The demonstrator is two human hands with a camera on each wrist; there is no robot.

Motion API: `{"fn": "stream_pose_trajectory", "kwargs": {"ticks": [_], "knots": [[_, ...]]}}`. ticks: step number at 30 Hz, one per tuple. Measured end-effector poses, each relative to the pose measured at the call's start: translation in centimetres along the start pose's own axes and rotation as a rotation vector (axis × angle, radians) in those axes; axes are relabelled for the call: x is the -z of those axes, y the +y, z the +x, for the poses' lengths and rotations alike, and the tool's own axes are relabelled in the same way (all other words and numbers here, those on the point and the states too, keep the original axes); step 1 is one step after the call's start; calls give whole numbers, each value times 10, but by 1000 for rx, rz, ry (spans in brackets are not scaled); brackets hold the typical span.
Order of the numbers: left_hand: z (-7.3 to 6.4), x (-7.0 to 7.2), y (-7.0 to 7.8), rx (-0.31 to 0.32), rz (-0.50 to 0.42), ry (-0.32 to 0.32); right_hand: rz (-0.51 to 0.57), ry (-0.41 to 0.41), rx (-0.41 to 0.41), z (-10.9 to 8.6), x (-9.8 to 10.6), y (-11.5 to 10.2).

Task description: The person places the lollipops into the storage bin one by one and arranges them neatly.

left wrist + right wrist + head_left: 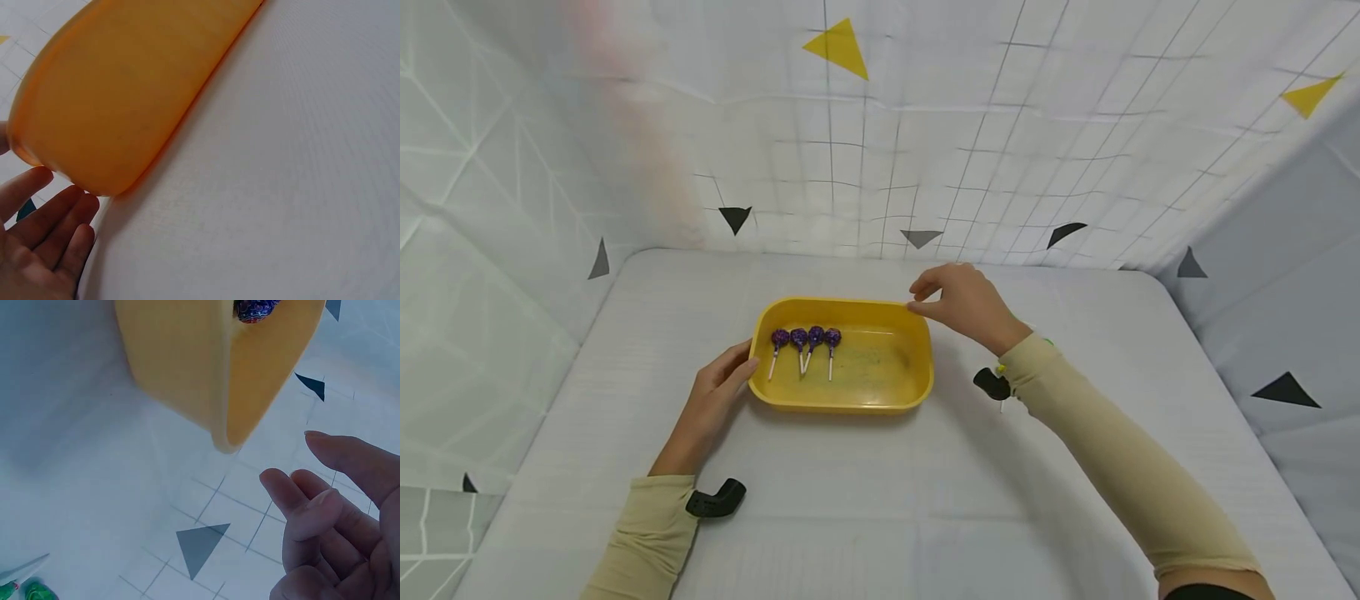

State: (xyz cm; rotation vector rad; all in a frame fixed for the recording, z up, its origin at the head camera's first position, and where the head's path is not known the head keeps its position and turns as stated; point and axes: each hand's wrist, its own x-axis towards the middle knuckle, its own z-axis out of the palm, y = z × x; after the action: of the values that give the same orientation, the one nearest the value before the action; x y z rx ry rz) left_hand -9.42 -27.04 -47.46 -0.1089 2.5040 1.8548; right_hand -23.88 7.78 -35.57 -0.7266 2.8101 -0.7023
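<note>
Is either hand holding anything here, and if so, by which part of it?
No clear grip shows: the left hand only touches the tray at its left end. The right hand holds nothing.

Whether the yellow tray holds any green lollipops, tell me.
No, the head view shows only four lollipops in the yellow tray, all purple-wrapped.

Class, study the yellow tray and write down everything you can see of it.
The yellow tray is a shallow rectangle with rounded corners, raised walls and a smooth rim; it looks like plastic. Faint darker smudges mark its floor. It sits upright on the white table, long sides running left to right. Four purple-wrapped lollipops lie in its left half. The left hand touches its left end; the right hand is apart, near the far right corner.
</note>
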Motion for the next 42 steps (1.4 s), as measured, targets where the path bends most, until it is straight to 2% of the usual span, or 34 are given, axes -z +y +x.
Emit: {"fn": "stream_pose_trajectory", "kwargs": {"ticks": [21,29,36,42], "knots": [[-1,-1,0,6,-10,2,-13,40,-60,-35,-2,47],[0,-1,-1,0,-15,-1,17,37,-114,-54,-2,66],[0,-1,1,11,-2,2,37,4,-196,-68,-5,84],[-1,-1,1,16,-8,2,39,7,-203,-81,-8,96]]}}
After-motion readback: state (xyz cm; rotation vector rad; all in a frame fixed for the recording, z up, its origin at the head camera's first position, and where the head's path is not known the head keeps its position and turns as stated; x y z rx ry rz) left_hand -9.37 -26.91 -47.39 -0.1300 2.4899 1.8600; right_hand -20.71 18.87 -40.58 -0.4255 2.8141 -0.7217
